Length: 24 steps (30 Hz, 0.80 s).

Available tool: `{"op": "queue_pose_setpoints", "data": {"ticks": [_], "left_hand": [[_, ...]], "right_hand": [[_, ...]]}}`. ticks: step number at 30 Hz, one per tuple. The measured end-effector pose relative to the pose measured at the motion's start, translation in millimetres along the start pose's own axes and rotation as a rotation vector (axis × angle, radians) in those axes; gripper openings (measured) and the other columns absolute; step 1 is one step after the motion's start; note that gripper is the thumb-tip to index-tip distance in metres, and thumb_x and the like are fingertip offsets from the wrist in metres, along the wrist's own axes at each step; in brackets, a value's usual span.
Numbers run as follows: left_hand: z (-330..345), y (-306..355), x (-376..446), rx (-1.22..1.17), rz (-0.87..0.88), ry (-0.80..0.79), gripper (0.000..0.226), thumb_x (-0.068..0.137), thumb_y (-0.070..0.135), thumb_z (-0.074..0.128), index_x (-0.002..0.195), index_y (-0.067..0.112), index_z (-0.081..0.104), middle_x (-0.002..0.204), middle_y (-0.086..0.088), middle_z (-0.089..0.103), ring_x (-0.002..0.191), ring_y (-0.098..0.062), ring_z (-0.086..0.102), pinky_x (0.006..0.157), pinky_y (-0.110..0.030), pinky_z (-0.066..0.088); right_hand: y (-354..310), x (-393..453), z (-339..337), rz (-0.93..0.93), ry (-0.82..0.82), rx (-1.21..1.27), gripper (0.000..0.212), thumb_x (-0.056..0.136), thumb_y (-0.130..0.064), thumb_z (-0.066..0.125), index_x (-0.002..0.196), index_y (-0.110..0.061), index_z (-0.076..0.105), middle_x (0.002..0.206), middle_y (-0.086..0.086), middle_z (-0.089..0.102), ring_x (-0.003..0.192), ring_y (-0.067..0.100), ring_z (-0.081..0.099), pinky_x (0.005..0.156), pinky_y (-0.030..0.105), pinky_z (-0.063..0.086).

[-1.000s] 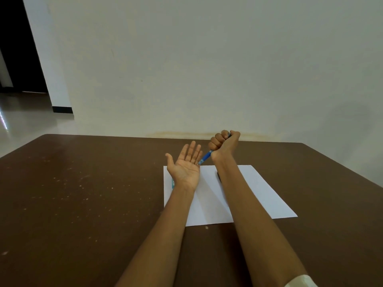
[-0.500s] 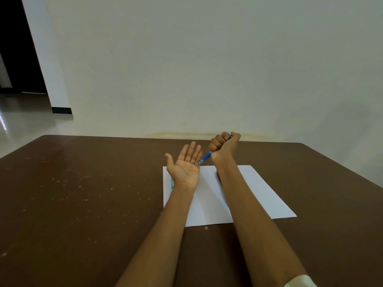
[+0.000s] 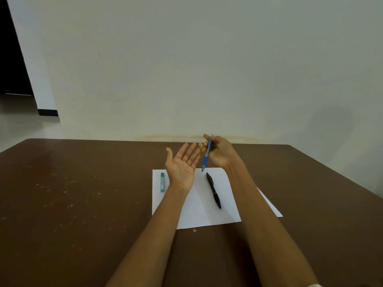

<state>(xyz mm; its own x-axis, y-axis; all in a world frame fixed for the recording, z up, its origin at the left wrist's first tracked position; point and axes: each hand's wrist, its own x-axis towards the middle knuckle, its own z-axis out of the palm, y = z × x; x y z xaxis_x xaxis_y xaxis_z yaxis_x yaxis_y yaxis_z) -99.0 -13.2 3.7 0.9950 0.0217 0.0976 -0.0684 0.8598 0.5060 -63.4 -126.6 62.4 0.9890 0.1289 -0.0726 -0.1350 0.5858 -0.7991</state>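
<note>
Blue pen [image 3: 207,154] that slanted out of a closed fist toward the left hand [image 3: 183,164] half a second ago now stands near upright above the far edge of the white paper [image 3: 199,212], tip down toward the sheet, pinched between thumb and loosened fingers of the right hand [image 3: 220,153]. Beside it the left hand stays palm-up over that same edge, fingers straight, holding nothing. On the white paper a black pen [image 3: 213,190], newly in view, lies lengthwise away from the person, and a slim green case [image 3: 162,182] lies along its left edge, contents not discernible.
</note>
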Motion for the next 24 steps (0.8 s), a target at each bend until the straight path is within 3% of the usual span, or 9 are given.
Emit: {"op": "queue_pose_setpoints", "data": {"ticks": [3, 9, 12, 15, 19, 24], "left_hand": [[5, -4, 0, 0.092, -0.017, -0.021, 0.064, 0.096, 0.055, 0.027, 0.127, 0.003, 0.051, 0.115, -0.016, 0.064, 0.110, -0.030, 0.060, 0.095, -0.037, 0.046], [14, -8, -5, 0.208, -0.055, -0.073, 0.061, 0.097, 0.052, 0.026, 0.129, 0.005, 0.050, 0.120, -0.015, 0.062, 0.110, -0.029, 0.060, 0.098, -0.037, 0.044], [14, -9, -8, 0.245, -0.060, -0.077, 0.060, 0.097, 0.051, 0.027, 0.129, 0.005, 0.049, 0.118, -0.014, 0.063, 0.109, -0.028, 0.060, 0.099, -0.037, 0.044], [12, -9, -9, 0.259, -0.071, -0.067, 0.059, 0.097, 0.050, 0.028, 0.130, 0.005, 0.049, 0.121, -0.015, 0.061, 0.109, -0.029, 0.059, 0.098, -0.037, 0.044], [8, -10, -8, 0.267, -0.080, -0.044, 0.056, 0.098, 0.047, 0.030, 0.129, 0.005, 0.049, 0.114, -0.013, 0.063, 0.104, -0.027, 0.062, 0.097, -0.036, 0.045], [7, -12, -7, 0.279, -0.084, -0.006, 0.046, 0.098, 0.040, 0.036, 0.125, 0.006, 0.052, 0.105, -0.010, 0.065, 0.097, -0.026, 0.063, 0.093, -0.036, 0.047]], "right_hand": [[-17, -12, -13, -0.008, 0.026, -0.318, 0.030, 0.099, -0.007, 0.044, 0.121, 0.009, 0.054, 0.078, 0.008, 0.052, 0.070, 0.014, 0.052, 0.068, 0.025, 0.051], [-39, -37, -46, -0.008, 0.121, -0.903, 0.028, 0.089, -0.005, 0.061, 0.113, 0.010, 0.061, 0.084, 0.010, 0.064, 0.073, 0.016, 0.061, 0.073, 0.026, 0.054], [-39, -39, -60, 0.057, 0.190, -1.060, 0.028, 0.088, -0.003, 0.063, 0.112, 0.010, 0.063, 0.103, 0.020, 0.065, 0.085, 0.021, 0.062, 0.084, 0.031, 0.053], [-35, -35, -71, 0.110, 0.249, -1.155, 0.027, 0.086, -0.004, 0.065, 0.110, 0.009, 0.064, 0.112, 0.022, 0.065, 0.089, 0.023, 0.060, 0.083, 0.032, 0.054], [-30, -28, -85, 0.137, 0.304, -1.205, 0.029, 0.085, -0.008, 0.068, 0.108, 0.009, 0.063, 0.101, 0.020, 0.066, 0.082, 0.022, 0.060, 0.083, 0.032, 0.056], [-29, -29, -91, 0.153, 0.340, -1.285, 0.016, 0.083, -0.014, 0.071, 0.089, 0.000, 0.064, 0.068, 0.008, 0.056, 0.054, 0.013, 0.047, 0.057, 0.023, 0.049]]}}
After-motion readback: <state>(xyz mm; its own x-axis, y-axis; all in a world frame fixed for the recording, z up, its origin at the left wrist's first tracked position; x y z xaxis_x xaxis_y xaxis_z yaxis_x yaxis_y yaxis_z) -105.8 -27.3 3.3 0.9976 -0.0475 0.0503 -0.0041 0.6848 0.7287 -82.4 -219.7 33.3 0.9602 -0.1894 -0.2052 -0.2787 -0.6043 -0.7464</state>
